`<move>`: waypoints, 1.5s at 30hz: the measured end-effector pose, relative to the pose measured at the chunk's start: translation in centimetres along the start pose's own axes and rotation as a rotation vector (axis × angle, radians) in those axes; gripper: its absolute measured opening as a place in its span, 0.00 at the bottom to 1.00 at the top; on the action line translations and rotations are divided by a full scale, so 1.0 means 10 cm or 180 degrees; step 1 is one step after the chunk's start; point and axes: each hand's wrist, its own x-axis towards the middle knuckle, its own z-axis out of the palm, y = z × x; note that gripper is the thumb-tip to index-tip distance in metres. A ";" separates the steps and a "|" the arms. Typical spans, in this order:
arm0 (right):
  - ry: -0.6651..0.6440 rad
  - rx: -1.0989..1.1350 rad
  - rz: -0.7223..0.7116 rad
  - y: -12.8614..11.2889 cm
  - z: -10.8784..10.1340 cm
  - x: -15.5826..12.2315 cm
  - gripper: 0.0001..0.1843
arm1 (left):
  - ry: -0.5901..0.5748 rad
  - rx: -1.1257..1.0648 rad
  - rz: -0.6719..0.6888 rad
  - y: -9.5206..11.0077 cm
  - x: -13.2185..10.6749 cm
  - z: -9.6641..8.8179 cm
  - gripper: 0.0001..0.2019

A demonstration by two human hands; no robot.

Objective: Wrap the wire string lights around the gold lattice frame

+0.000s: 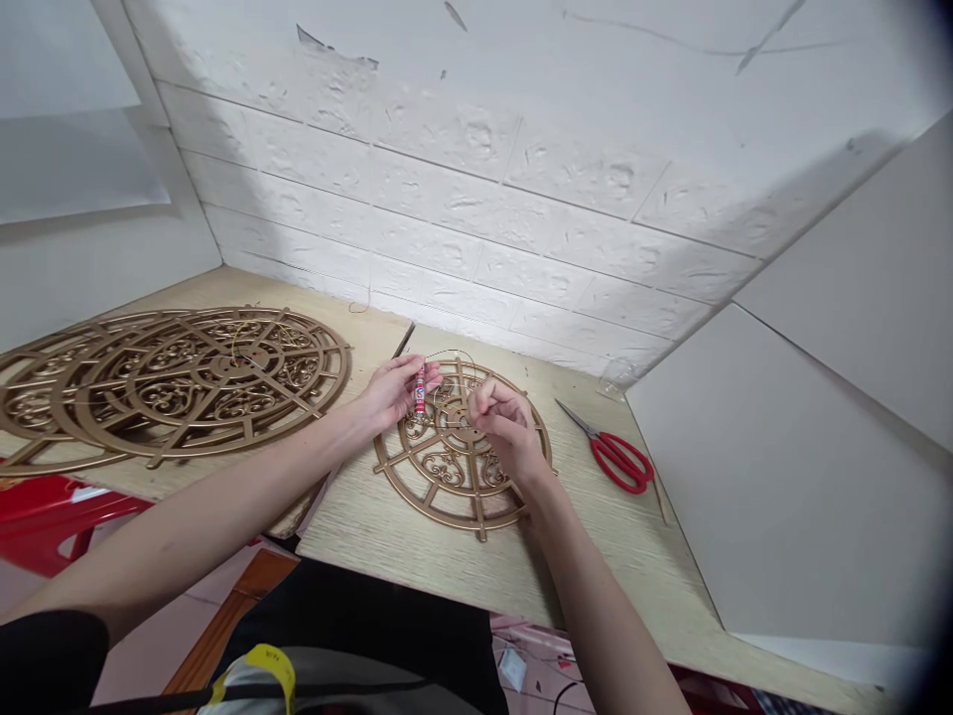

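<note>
My left hand [398, 390] is closed around a small cylinder [420, 389] with a red-and-white label, held upright; its exact kind I cannot make out. A thin wire or thread [454, 352] arcs from near that hand over to my right hand [504, 419], whose fingers are pinched on it. Both hands are above a round gold openwork frame [481, 523] with scroll ornaments, which lies flat on the table. My right hand hides part of its centre and right side.
Several similar gold frames [328, 343] lie stacked at left, with thin yellow wire [236, 338] on top. Red-handled scissors [621, 463] lie at right beside a thin stick [660, 502]. White walls [447, 218] enclose the light wooden table [357, 526]. A red stool [45, 526] stands below left.
</note>
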 end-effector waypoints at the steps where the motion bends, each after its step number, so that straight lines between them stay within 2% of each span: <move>1: -0.0050 -0.0015 0.0060 0.00 0.00 0.00 0.04 | 0.0007 -0.0001 0.0002 0.00 0.00 0.00 0.08; 4: -0.0081 -0.0075 0.0288 0.00 0.03 0.02 0.04 | 0.0006 0.0004 0.0010 0.01 -0.02 0.02 0.08; 7: 0.0094 -0.0146 0.0369 0.00 0.05 0.04 0.09 | -0.0013 0.0005 -0.0008 0.01 -0.04 0.04 0.09; 12: 0.0488 -0.0140 0.0108 -0.03 0.04 0.05 0.20 | 0.0031 -0.0044 -0.0045 0.02 -0.04 0.03 0.08; 15: 0.0721 -0.0143 -0.0013 -0.05 0.00 0.05 0.23 | 0.0018 -0.0011 -0.0032 0.02 -0.04 0.03 0.08; 17: 0.0787 -0.0157 -0.0041 -0.06 -0.02 0.06 0.22 | 0.0015 0.0011 -0.0027 0.02 -0.04 0.03 0.08; 21: 0.0888 -0.0158 -0.0093 -0.07 -0.04 0.07 0.13 | 0.0013 0.0054 -0.0033 0.03 -0.06 0.04 0.08; 25: 0.1149 -0.0045 -0.0223 -0.08 -0.05 0.08 0.09 | 0.0018 0.0079 -0.0043 0.02 -0.06 0.04 0.08; 32: 0.1716 0.0068 -0.0357 -0.09 -0.11 0.11 0.10 | -0.0042 0.0041 -0.0040 0.00 0.00 -0.01 0.07; 45: 0.1979 0.0711 -0.0307 -0.16 -0.21 0.13 0.14 | 0.0103 0.0143 -0.0081 0.05 -0.05 0.03 0.07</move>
